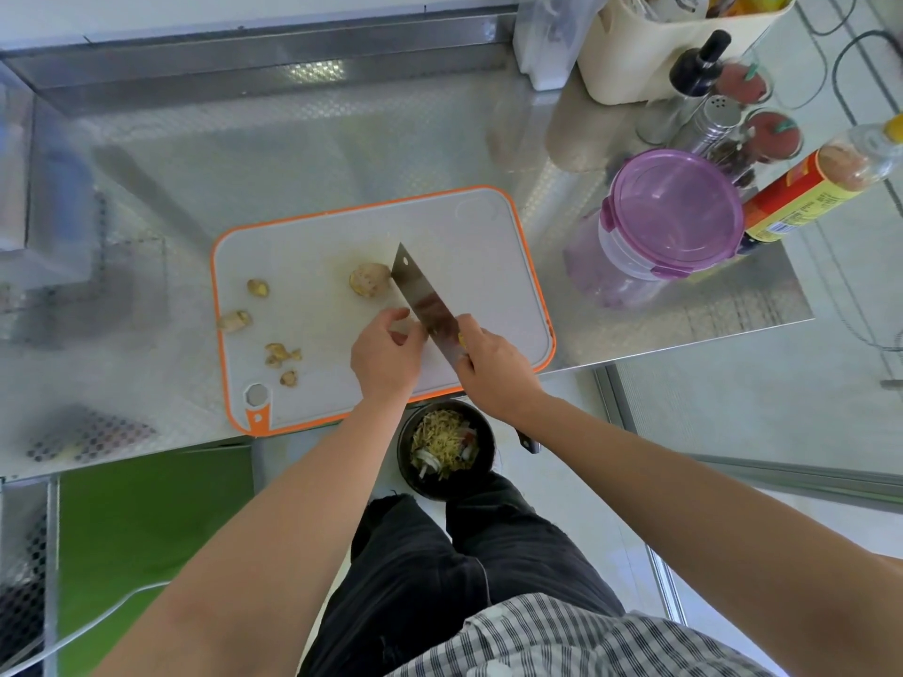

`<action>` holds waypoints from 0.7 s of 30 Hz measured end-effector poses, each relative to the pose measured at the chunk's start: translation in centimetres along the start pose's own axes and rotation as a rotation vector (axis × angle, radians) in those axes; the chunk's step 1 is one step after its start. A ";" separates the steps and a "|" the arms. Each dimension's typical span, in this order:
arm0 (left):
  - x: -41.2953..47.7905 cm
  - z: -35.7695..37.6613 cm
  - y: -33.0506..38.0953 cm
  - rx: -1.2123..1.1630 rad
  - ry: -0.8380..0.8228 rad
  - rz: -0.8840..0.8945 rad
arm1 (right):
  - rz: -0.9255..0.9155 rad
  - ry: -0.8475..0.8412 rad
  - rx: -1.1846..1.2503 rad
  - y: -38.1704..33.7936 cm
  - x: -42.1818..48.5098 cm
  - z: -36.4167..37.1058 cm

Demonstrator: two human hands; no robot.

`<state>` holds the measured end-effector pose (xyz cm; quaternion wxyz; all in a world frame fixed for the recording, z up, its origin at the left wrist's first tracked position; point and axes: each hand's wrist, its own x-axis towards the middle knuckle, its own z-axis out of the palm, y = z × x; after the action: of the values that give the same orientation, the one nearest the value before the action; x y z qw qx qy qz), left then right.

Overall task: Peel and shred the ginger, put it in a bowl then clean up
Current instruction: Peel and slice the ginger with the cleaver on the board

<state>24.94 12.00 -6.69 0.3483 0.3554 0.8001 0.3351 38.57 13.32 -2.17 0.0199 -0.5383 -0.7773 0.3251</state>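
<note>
A white cutting board [303, 246] with an orange rim lies on the steel counter. On it are a large ginger chunk [367, 280] and several small ginger scraps [257, 288] towards its left side. My right hand [493, 366] grips a cleaver [422, 298] by the handle, the blade slanting up and left over the board. My left hand [386, 354] is cupped against the blade's left face, thumb raised, and holds nothing that shows. A dark bowl [481, 469] of shredded ginger sits just below the counter's front edge, under my wrists; what supports it is hidden.
A purple-lidded plastic container [674, 212] stands right of the board. Behind it are a sauce bottle [806, 193], spice jars [769, 134], a shaker and a cream tub [650, 56]. A green panel [146, 520] lies below the counter at the left.
</note>
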 end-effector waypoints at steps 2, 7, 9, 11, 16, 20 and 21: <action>0.3 -0.1 -0.3 0.016 -0.014 0.016 | -0.002 0.017 0.004 0.0 0.0 0.2; 0.4 -0.2 -0.5 0.026 -0.013 0.029 | -0.002 0.006 -0.008 -0.2 -0.3 0.2; 0.4 -0.1 -0.4 0.047 -0.025 0.045 | 0.015 -0.015 -0.045 -0.3 -0.4 0.4; 0.3 -0.2 -0.2 0.065 -0.018 0.062 | 0.037 -0.020 -0.075 -0.5 -0.3 0.7; 0.0 -0.4 -0.2 0.062 0.004 0.048 | 0.072 0.066 0.054 -0.7 0.3 0.8; 0.4 -0.6 -0.6 0.037 0.002 -0.003 | 0.008 0.071 0.075 -0.1 -0.6 0.0; 0.5 -0.7 -0.6 0.008 0.018 -0.037 | 0.005 0.059 0.075 0.1 -0.8 -0.1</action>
<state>23.94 11.93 -6.97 0.3459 0.3391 0.8109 0.3284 39.00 12.67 -1.89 0.0621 -0.5486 -0.7623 0.3378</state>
